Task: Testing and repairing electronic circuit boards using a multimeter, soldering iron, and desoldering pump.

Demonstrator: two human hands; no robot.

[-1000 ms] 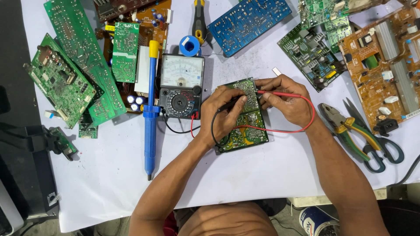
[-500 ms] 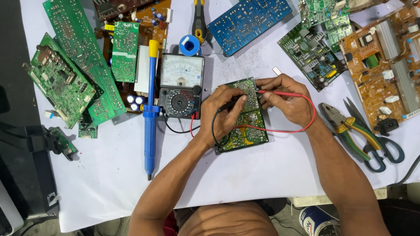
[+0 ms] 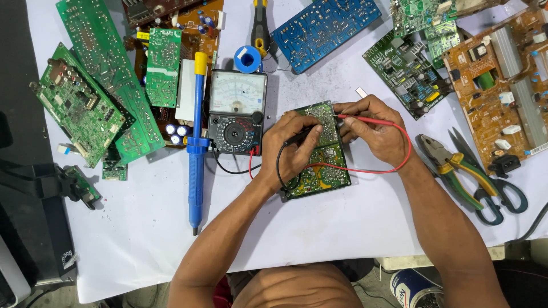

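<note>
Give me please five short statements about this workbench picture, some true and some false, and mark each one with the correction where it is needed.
1. The left hand holds a black probe against the small green circuit board. True.
2. The right hand holds the blue desoldering pump. False: it holds a red probe; the pump lies untouched, left of the analog multimeter.
3. The pliers lie to the right of the right hand. True.
4. The multimeter sits on top of the blue circuit board. False: it rests on the white table cover; the blue board lies farther back.
5. Red and black leads run from the multimeter to the probes. True.
</note>
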